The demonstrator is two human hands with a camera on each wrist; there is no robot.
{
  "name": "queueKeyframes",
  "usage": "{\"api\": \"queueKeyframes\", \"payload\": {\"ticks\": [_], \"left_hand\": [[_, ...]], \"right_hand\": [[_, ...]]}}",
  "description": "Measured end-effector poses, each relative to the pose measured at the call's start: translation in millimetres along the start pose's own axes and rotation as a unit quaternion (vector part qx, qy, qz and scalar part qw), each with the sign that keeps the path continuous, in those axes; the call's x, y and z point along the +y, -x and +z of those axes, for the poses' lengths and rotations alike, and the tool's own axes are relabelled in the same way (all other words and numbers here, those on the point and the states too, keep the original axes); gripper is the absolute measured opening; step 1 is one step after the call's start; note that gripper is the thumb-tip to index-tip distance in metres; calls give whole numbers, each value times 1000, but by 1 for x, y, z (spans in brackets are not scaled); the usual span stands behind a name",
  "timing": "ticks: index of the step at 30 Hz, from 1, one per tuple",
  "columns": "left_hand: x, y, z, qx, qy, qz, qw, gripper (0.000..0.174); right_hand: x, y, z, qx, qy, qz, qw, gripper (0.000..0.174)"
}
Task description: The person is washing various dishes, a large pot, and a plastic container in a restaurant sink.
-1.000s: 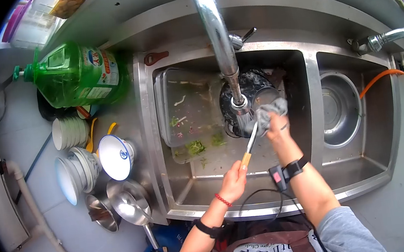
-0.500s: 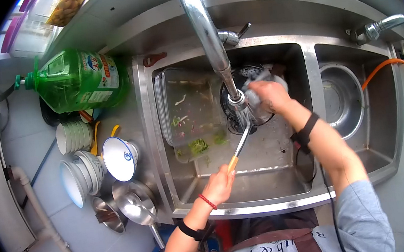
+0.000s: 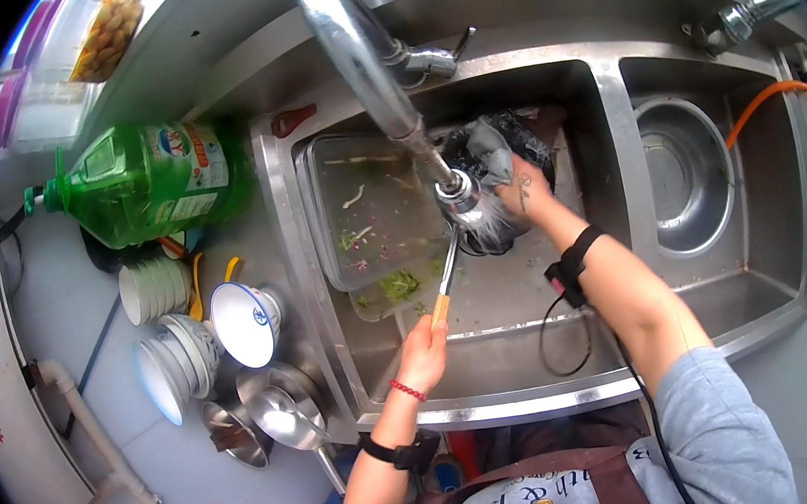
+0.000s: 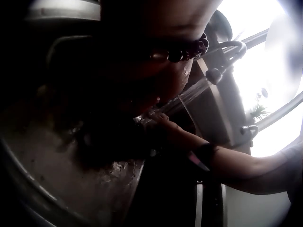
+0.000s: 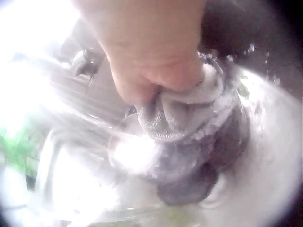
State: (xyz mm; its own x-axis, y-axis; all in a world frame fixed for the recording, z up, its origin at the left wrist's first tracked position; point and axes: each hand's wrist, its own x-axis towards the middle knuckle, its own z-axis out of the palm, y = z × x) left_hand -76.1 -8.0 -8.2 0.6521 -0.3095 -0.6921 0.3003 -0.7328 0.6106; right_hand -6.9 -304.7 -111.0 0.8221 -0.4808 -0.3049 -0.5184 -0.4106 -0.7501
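Observation:
In the head view my left hand (image 3: 423, 352) grips the wooden handle (image 3: 441, 308) of a utensil with a slim metal shaft (image 3: 448, 265). Its head is hidden behind the faucet and the running water (image 3: 491, 226). My right hand (image 3: 525, 189) clutches a wet grey cloth (image 3: 488, 138) over a crumpled black plastic bag (image 3: 535, 142) in the large basin. From the right wrist, the knitted cloth (image 5: 163, 118) appears bunched under that hand's fingers, with water streaming past. The left wrist view is dark, showing mainly the beaded bracelet (image 4: 175, 56).
Clear plastic trays (image 3: 344, 259) with vegetable scraps lie in the basin's left part. The faucet (image 3: 373, 84) arches over the work. A metal bowl (image 3: 680, 168) sits in the right basin. Bowls (image 3: 243, 324), a metal ladle (image 3: 283, 418) and a green jug (image 3: 153, 182) stand left.
My right hand has taken the cloth off the utensil and up over the black bag. My left hand has shifted left with the utensil, and the head view has moved slightly.

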Motion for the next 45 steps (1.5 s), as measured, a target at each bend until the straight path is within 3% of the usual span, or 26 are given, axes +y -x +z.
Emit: {"api": "queueKeyframes", "payload": {"ticks": [1, 2, 4, 5, 8, 10, 11, 14, 16, 18, 20, 21, 22, 24, 25, 26, 28, 30, 33, 36, 37, 38, 40, 42, 43, 45], "left_hand": [[0, -6, 9, -2, 36, -12, 999, 27], [7, -12, 17, -29, 91, -34, 995, 26], [25, -18, 34, -87, 199, -82, 973, 25], [34, -18, 42, -122, 258, -114, 951, 24], [42, -6, 59, -197, 309, -102, 925, 24], [50, -5, 65, -191, 299, -94, 930, 25], [53, -8, 67, -178, 281, -93, 938, 25], [48, -31, 68, -140, 209, -50, 967, 25], [47, -41, 65, -133, 168, -35, 976, 24], [60, -47, 58, -140, 146, -42, 978, 23], [65, -43, 58, -105, 116, 11, 988, 20], [52, -45, 66, -79, 139, 34, 987, 19], [41, -45, 72, -53, 162, 58, 984, 18], [28, -38, 74, 57, 13, 149, 987, 17], [24, -35, 73, 116, -64, 193, 972, 18], [32, -29, 69, 157, -111, 177, 965, 20], [44, -14, 58, 231, -207, 142, 940, 24], [38, -15, 50, 289, -231, 123, 921, 27], [25, -24, 46, 319, -234, 138, 908, 31], [17, -24, 52, 279, -257, 183, 907, 36], [18, -21, 58, 263, -275, 208, 901, 36], [18, -17, 63, 248, -294, 232, 893, 36], [22, -7, 65, 267, -249, 236, 901, 35], [24, 4, 58, 274, -221, 211, 912, 35], [21, 8, 55, 276, -210, 195, 917, 34], [13, 16, 51, 277, -184, 164, 929, 31]], "right_hand": [[9, 7, 13, -5, -50, 49, 998, 45], [15, 13, 27, -47, -296, 174, 938, 38], [2, 37, 23, -50, -608, 240, 755, 33], [5, 34, 21, -32, -619, 256, 742, 30], [7, 28, 12, -5, -650, 299, 698, 25], [4, 23, 1, -19, -671, 317, 670, 25], [-1, 28, 0, -9, -671, 310, 674, 23], [-3, 58, -2, -105, -567, 278, 768, 29], [-17, 92, -3, -121, -396, 195, 889, 36], [-14, 103, -5, -112, -364, 131, 915, 37], [-16, 103, -20, -139, -312, 85, 936, 37], [-1, 97, -9, -110, -176, -10, 978, 37], [4, 90, -3, -72, -197, 8, 978, 37], [7, 70, 1, 5, -238, 42, 970, 38], [9, 56, -2, 12, -276, 107, 955, 41], [9, 44, -7, 19, -314, 170, 934, 44], [-3, 43, -19, 66, -259, 86, 960, 52], [12, 46, -13, 70, -343, 125, 928, 45], [28, 60, -11, 50, -562, 138, 814, 48], [13, 59, 7, 77, -538, 115, 832, 59], [11, 51, 12, 40, -514, 85, 852, 67], [-4, 45, 8, 90, -467, 59, 878, 59], [5, 14, 30, 166, -439, 159, 869, 52], [12, -7, 22, 159, -368, 122, 908, 64], [35, -23, 27, 195, -231, 41, 952, 61], [13, -19, -8, 76, -70, 38, 994, 61]]}}
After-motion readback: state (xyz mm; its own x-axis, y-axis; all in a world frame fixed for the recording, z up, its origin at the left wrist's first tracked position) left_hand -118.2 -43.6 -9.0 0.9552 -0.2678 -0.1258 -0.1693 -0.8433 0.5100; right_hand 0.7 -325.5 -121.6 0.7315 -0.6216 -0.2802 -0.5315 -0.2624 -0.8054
